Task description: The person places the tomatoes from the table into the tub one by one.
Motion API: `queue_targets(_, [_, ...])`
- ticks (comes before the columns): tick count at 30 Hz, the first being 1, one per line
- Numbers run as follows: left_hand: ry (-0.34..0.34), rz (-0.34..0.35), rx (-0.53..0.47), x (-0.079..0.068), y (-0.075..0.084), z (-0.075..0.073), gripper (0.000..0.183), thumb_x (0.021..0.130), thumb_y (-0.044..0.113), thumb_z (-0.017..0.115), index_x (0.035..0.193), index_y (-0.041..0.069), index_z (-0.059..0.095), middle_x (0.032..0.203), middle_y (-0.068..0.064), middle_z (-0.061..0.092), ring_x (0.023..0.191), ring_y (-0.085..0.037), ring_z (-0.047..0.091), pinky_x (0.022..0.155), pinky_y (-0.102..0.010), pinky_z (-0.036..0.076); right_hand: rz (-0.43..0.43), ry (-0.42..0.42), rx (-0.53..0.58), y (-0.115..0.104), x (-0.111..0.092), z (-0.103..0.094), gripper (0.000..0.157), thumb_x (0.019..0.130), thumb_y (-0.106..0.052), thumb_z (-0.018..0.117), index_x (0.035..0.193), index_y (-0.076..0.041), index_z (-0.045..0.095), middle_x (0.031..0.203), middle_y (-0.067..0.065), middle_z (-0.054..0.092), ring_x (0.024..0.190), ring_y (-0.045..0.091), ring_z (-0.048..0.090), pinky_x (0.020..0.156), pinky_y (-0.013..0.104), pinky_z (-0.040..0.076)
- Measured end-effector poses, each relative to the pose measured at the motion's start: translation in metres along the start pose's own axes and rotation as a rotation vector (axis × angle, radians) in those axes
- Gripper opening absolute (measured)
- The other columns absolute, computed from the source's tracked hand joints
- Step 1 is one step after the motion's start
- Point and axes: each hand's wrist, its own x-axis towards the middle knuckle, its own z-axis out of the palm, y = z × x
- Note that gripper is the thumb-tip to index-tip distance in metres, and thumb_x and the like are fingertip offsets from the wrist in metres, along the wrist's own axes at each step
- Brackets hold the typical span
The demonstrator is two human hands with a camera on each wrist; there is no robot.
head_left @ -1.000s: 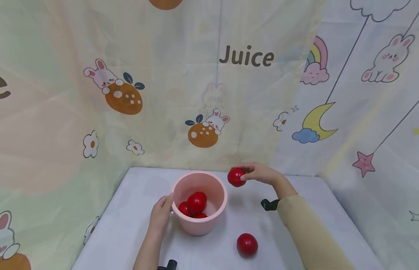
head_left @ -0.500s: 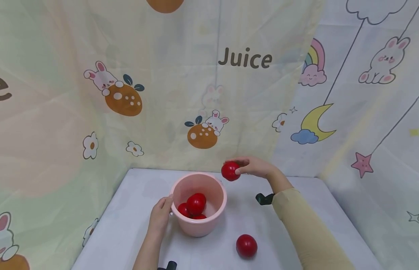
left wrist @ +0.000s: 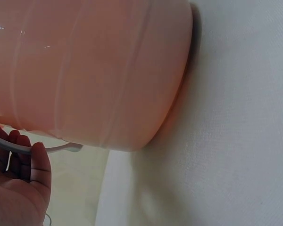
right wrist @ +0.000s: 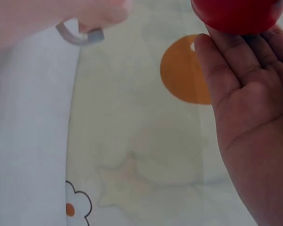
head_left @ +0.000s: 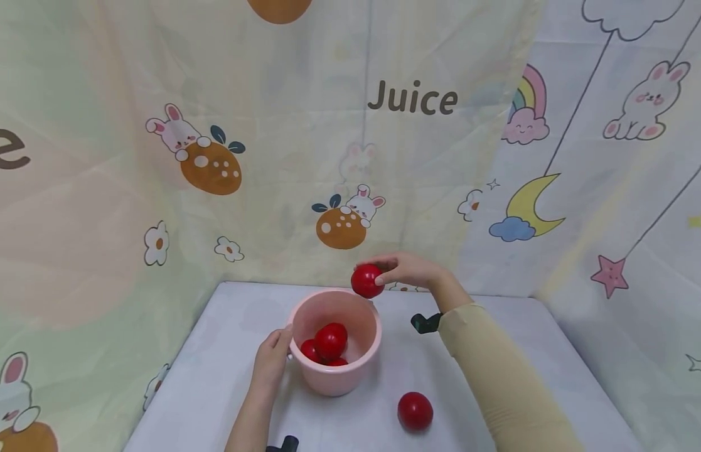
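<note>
A pink bucket (head_left: 334, 376) stands upright in the head view with several red balls (head_left: 331, 341) inside. At its left side my left hand (head_left: 271, 358) holds on near the rim; in the left wrist view the fingers (left wrist: 40, 165) curl round the grey handle (left wrist: 66, 148). My right hand (head_left: 409, 270) holds another red ball (head_left: 367, 280) above the bucket's far right rim, thumb on the near side. The right wrist view has this ball at its top edge, with the fingers (right wrist: 217, 61) beneath it.
One more red ball (head_left: 415, 411) lies on the white table (head_left: 457, 389), right of the bucket and closer to me. Behind the table hangs a printed cloth (head_left: 271, 207), which also covers both sides.
My right hand has carried its red ball leftward and slightly up, from right of the bucket to over its far rim. The left hand and the bucket have stayed in place.
</note>
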Motion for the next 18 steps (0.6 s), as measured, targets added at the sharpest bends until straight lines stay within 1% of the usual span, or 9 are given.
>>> queue_targets(5, [0.000,-0.018,-0.008,0.003,0.000,0.000,0.066,0.091,0.073,0.044,0.109,0.014,0.065,0.099,-0.005,0.061,0.102,-0.020,0.050,0.084,-0.034,0.044,-0.019,-0.073,-0.012,-0.011,0.014,0.008,0.056,0.084,-0.032,0.078,0.136,-0.031,0.059,0.134,-0.002,0.060,0.126,0.026,0.053,0.091,0.043,0.055])
queue_targets(9, [0.002,-0.037,-0.018,0.004,0.000,0.001,0.065,0.090,0.074,0.045,0.109,0.015,0.065,0.104,-0.006,0.062,0.105,-0.021,0.051,0.086,-0.037,0.045,-0.020,-0.126,-0.051,-0.016,0.025,0.016,0.054,0.083,-0.036,0.078,0.134,-0.034,0.060,0.132,-0.004,0.061,0.126,0.025,0.053,0.091,0.043,0.055])
queue_targets(13, [-0.001,-0.040,-0.024,0.003,-0.001,0.001,0.065,0.090,0.074,0.045,0.109,0.015,0.065,0.104,-0.005,0.062,0.105,-0.021,0.051,0.086,-0.037,0.045,-0.019,-0.164,-0.102,-0.021,0.038,0.028,0.054,0.079,-0.039,0.081,0.130,-0.037,0.062,0.130,-0.006,0.063,0.125,0.022,0.054,0.089,0.042,0.056])
queue_targets(18, [-0.004,-0.039,-0.036,0.002,0.000,0.001,0.066,0.089,0.074,0.045,0.110,0.015,0.065,0.104,-0.006,0.062,0.104,-0.021,0.051,0.087,-0.037,0.046,-0.006,-0.264,-0.164,-0.028,0.055,0.047,0.054,0.077,-0.039,0.082,0.128,-0.036,0.063,0.128,-0.007,0.063,0.124,0.020,0.055,0.088,0.040,0.056])
